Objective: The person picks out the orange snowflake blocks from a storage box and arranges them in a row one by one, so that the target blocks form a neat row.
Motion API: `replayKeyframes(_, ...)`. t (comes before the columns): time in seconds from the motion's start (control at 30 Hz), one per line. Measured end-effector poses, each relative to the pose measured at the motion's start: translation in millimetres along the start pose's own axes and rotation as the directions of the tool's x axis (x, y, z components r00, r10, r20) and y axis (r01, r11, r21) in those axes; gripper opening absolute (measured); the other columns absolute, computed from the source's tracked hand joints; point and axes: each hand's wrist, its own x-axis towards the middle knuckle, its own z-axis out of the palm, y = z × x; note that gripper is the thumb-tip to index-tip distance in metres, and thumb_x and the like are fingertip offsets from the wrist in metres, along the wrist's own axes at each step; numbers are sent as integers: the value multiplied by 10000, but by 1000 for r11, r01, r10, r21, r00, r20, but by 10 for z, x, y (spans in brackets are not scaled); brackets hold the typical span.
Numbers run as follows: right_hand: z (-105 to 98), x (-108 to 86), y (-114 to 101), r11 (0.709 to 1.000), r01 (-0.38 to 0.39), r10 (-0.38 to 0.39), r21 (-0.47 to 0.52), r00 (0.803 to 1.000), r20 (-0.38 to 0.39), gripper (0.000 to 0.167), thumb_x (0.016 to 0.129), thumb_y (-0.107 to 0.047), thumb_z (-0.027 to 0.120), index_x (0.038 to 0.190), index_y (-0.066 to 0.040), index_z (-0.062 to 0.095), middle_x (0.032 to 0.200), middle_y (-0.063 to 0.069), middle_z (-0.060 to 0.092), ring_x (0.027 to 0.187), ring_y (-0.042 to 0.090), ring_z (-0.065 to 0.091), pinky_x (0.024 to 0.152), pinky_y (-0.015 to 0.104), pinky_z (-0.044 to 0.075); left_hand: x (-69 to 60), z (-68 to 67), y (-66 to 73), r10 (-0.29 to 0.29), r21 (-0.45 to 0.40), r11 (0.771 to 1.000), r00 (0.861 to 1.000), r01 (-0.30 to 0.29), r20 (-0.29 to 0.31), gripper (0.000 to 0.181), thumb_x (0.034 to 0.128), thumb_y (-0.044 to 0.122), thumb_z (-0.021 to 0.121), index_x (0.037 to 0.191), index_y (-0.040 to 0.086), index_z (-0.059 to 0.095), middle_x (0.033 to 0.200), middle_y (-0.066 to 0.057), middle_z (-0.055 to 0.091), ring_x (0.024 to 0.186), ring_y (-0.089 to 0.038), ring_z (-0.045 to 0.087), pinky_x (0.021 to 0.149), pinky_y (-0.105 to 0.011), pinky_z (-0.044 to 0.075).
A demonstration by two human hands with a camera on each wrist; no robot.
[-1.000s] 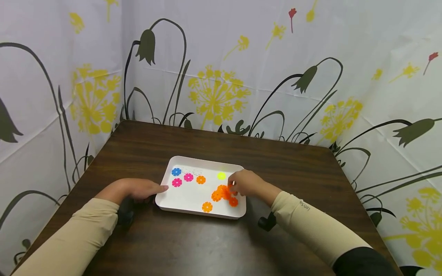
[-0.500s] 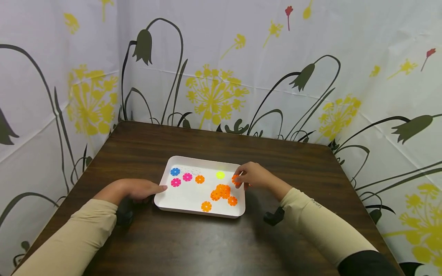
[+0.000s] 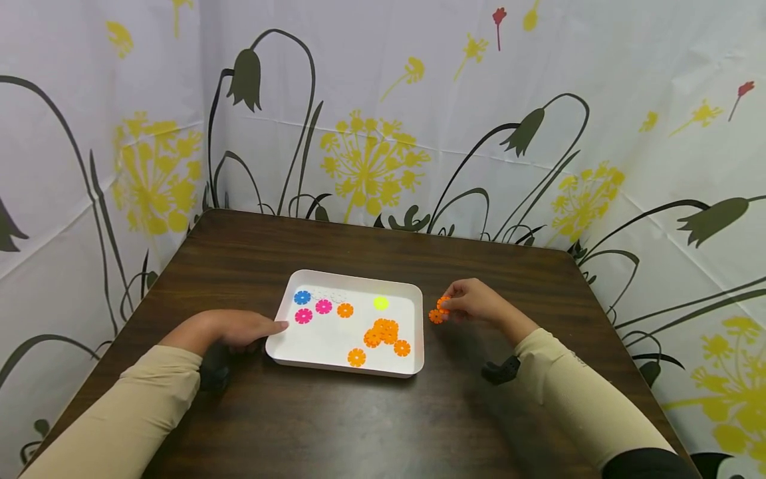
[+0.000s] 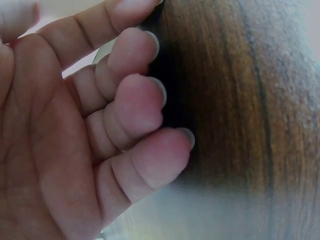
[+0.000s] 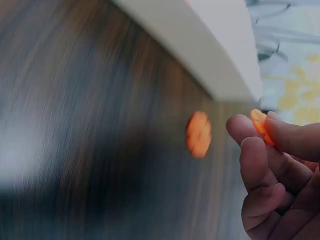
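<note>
My left hand (image 3: 248, 327) grips the left edge of a shallow white tray (image 3: 317, 342), its thumb over the rim. In the left wrist view its fingers (image 4: 140, 102) are curled, and the tray is mostly hidden. Right of the tray, my right hand (image 3: 475, 301) pinches an orange notched disc (image 5: 261, 126) between thumb and forefinger. A second orange disc (image 5: 199, 134), blurred, appears to lie on the table beside the tray. Inside the tray are a cluster of orange discs (image 3: 383, 331), two pink discs (image 3: 303, 316), a blue disc (image 3: 302, 297), a yellow disc (image 3: 381, 303) and faint clear discs (image 3: 329, 296).
The dark wooden table (image 3: 359, 426) extends around the tray on all sides. A white curtain (image 3: 383, 73) printed with flowers hangs behind it and along both sides. Dark wrist devices (image 3: 501, 370) sit beneath the wrists.
My right hand has moved from the orange cluster out over the tray's right rim, carrying an orange disc. A second orange disc now shows outside the tray. My left hand stays at the rim.
</note>
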Motion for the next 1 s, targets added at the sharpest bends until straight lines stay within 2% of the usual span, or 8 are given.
replayKeyframes(0.1, -35, 21, 133, 999, -29, 28, -31, 1000, -3, 162, 923, -160, 684, 992, -24, 629, 793, 102, 720, 705, 243, 678, 703, 433, 568, -3, -4, -5, 3, -1, 1000, 1000, -3, 2, 582, 998, 575, 380, 1110, 52, 609, 855, -80, 550, 746, -218, 530, 677, -350, 481)
replayKeyframes(0.3, -46, 110, 340, 981, -64, 64, -185, 998, -6, 132, 919, -147, 674, 944, -42, 598, 723, 93, 692, 601, 214, 629, 617, 361, 535, 4, 4, -16, 6, 3, 1000, 1000, -6, -1, 566, 997, 574, 383, 1113, 71, 616, 826, -71, 537, 716, -209, 521, 654, -334, 459)
replayKeyframes(0.4, -42, 144, 394, 975, -80, 80, -209, 997, -9, 127, 917, -143, 678, 931, -49, 594, 703, 99, 685, 568, 213, 614, 598, 357, 523, 12, 3, -19, 3, -4, 1000, 1000, -3, -4, 569, 995, 576, 387, 1125, 71, 614, 828, -72, 535, 718, -211, 521, 653, -336, 459)
replayKeyframes(0.77, 0, 152, 325, 957, -72, 78, -282, 997, 9, 183, 917, -181, 691, 962, -48, 574, 671, 63, 666, 547, 168, 611, 566, 315, 524, 15, -6, -9, -8, -10, 1000, 1000, 8, 3, 568, 994, 582, 381, 1089, 71, 611, 837, -74, 539, 721, -212, 518, 658, -338, 466)
replayKeyframes(1.0, 38, 188, 318, 924, -107, 106, -366, 994, -24, 200, 910, -177, 697, 991, -56, 560, 670, 68, 663, 545, 176, 608, 555, 316, 514, 14, -3, -3, -7, -9, 1000, 1000, 7, 4, 570, 994, 580, 382, 1096, 69, 612, 836, -76, 539, 720, -212, 519, 654, -334, 464)
